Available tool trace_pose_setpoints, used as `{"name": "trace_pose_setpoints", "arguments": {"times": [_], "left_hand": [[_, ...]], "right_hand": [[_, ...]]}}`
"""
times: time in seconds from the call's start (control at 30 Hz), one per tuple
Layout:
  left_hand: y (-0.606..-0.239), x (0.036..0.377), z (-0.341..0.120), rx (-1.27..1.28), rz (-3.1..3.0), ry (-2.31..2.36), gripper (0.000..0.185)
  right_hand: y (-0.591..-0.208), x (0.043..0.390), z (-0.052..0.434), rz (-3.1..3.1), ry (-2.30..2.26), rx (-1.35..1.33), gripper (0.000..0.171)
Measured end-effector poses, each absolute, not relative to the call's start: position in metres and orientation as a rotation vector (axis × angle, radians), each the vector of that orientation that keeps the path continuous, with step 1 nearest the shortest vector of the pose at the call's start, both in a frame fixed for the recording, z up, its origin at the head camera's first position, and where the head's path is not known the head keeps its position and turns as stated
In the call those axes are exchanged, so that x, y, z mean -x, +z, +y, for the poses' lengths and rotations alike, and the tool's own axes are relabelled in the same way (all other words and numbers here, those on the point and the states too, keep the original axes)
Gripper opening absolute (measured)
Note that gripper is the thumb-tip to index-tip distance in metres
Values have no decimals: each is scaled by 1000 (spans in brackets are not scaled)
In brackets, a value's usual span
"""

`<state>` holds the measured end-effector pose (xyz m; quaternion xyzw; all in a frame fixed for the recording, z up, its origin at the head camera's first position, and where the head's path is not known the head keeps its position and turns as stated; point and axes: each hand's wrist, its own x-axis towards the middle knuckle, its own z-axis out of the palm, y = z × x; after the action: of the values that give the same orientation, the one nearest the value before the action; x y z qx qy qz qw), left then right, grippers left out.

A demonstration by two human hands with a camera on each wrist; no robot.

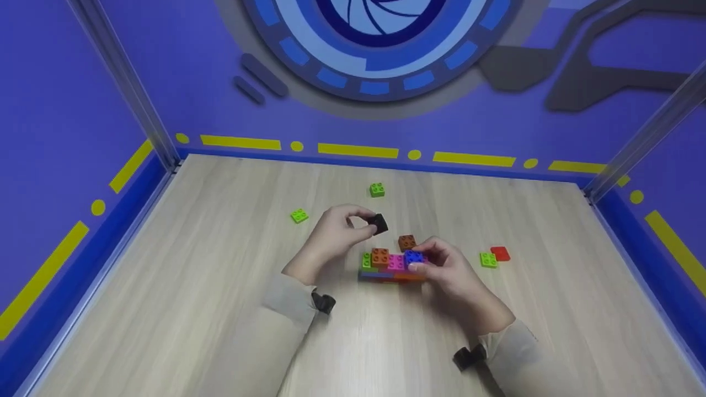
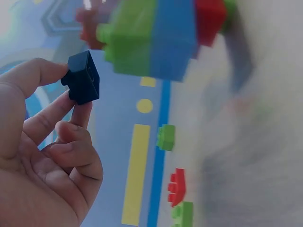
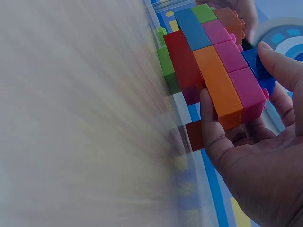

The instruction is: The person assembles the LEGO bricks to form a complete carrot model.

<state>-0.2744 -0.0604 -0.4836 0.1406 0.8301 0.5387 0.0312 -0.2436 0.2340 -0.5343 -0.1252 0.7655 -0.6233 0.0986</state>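
My left hand [image 1: 341, 230] pinches a black toy building brick [image 1: 379, 224] between thumb and fingers, just behind and above a low wall of joined bricks [image 1: 378, 275]. The left wrist view shows this black brick [image 2: 84, 78] turned on its side. Orange, blue, red, green and pink bricks make up the wall, with a brown brick [image 1: 380, 257] on top. At the wall's right end, my right hand [image 1: 452, 270] pinches a blue brick [image 1: 413, 257] that sits on the pink ones. One right finger [image 3: 213, 120] lies against the orange brick [image 3: 218, 85] lower down.
A loose brown brick [image 1: 407, 242] stands right behind the wall. Farther back are two green bricks, one in the middle [image 1: 376, 190] and one to the left [image 1: 299, 215]. On the right lie another green brick [image 1: 488, 260] and a red brick [image 1: 501, 253]. Blue panels [image 1: 353, 127] enclose the table.
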Motion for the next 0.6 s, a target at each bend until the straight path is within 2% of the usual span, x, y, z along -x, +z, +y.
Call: {"name": "trace_pose_setpoints", "arguments": {"times": [0.3, 0.6], "left_hand": [[-472, 256, -57, -542, 2566, 1624, 29], [-473, 254, -50, -621, 2534, 1589, 27]], "right_hand": [[-536, 241, 235, 2285, -1815, 386, 34], [-534, 243, 235, 2302, -1764, 343, 38]]}}
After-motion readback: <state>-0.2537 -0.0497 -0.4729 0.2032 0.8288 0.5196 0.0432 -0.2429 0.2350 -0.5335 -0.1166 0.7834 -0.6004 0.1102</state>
